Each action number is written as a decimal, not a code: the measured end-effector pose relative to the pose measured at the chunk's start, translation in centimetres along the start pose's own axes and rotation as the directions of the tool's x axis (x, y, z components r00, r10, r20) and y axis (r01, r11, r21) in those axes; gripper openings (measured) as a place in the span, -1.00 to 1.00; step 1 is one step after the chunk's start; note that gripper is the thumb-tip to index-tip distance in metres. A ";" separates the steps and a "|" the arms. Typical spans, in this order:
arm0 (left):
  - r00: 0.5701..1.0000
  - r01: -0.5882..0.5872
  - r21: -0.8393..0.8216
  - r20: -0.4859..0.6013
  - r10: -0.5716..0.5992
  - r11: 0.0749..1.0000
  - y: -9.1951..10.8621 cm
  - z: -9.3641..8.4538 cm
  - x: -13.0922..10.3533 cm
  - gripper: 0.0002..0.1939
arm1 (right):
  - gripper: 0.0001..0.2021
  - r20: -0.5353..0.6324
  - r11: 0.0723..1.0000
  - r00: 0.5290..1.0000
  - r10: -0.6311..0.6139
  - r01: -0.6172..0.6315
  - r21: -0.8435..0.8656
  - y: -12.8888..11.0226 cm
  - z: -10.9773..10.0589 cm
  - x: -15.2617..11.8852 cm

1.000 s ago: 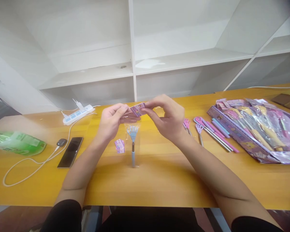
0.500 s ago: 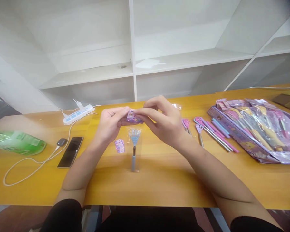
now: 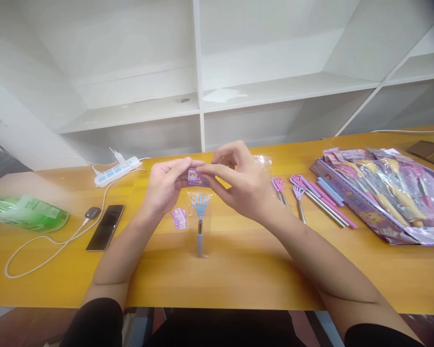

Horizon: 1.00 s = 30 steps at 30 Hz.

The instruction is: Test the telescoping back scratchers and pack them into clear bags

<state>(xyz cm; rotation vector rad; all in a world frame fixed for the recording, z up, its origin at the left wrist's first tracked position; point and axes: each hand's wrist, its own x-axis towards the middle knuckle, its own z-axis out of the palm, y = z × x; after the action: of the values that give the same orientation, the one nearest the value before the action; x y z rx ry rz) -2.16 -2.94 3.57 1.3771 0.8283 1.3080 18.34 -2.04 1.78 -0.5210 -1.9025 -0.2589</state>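
Note:
A small purple printed card (image 3: pixel 196 178) is pinched at its left end by my left hand (image 3: pixel 166 185). The thumb and fingers of my right hand (image 3: pixel 237 180) close on the card's right part. Just below the hands, a blue hand-shaped scratcher (image 3: pixel 200 217) lies in a clear plastic bag on the wooden table (image 3: pixel 246 284). To its left rests a small pile of similar cards (image 3: pixel 180 218). Pink and purple scratcher heads (image 3: pixel 298 192) with metal rods, and several coloured tubes (image 3: pixel 329 193), lie right of my right hand.
An open purple box (image 3: pixel 369 212) of bagged scratchers stands at the right. On the left are a phone (image 3: pixel 105 228), a white cable (image 3: pixel 60 246), a power strip (image 3: pixel 117 171) and a green bottle (image 3: pixel 31 212). Clear plastic (image 3: pixel 264 163) lies behind my right hand. White shelves (image 3: pixel 289 91) rise behind.
The card has tilted and shifted slightly left, showing more of its printed face. My right hand has moved slightly left, uncovering more of the clear plastic behind it.

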 end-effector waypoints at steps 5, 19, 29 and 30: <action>0.998 -0.016 0.041 -0.054 0.019 0.999 -0.3 0.0 0.0 -0.65 | -0.86 0.046 1.000 0.999 0.024 -0.024 0.000 -0.4 -0.3 0.1; 0.990 -0.067 -0.024 -0.124 0.063 0.997 0.0 0.7 -0.2 -0.66 | -0.86 0.003 0.993 0.997 0.071 -0.071 0.093 -0.4 0.2 0.1; 0.988 -0.079 -0.023 -0.131 0.075 0.997 0.2 1.0 -0.4 -0.64 | -0.91 -0.040 1.000 0.999 -0.007 0.008 0.020 -0.3 0.5 -0.1; 0.989 -0.080 -0.025 -0.127 0.076 0.996 0.2 1.0 -0.4 -0.64 | -0.91 -0.040 1.000 0.999 -0.020 0.020 0.004 -0.2 0.4 -0.1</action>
<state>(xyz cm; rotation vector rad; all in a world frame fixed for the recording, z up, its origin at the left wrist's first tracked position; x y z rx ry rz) -1.30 -3.57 3.74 1.3251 0.8427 1.4745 17.91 -2.07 1.52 -0.4912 -1.8694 -0.2765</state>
